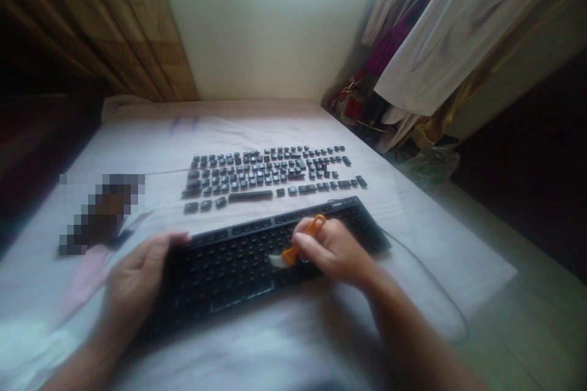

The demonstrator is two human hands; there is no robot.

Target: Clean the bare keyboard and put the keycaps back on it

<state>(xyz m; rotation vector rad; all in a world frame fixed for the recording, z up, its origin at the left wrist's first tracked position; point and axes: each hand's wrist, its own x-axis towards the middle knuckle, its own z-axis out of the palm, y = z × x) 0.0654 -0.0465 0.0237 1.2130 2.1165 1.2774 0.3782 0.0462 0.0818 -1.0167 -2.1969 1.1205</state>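
A black keyboard frame [238, 263] with its keycaps removed lies on a pale cloth-covered surface [284, 122]. My left hand [137, 278] grips the keyboard's left end, fingers curled over its edge. My right hand [332, 250] is closed on a small orange-handled brush [302, 239], whose pale bristles touch the middle of the keyboard. Beyond the keyboard, several loose black keycaps [270, 171] are laid out in rows.
A blurred-out dark object [98, 214] lies at the left, with a pink cloth [85, 281] below it. The keyboard's cable [440, 290] trails off to the right. Curtains and hanging clothes [440, 30] stand at the right, the floor [518, 324] beyond the edge.
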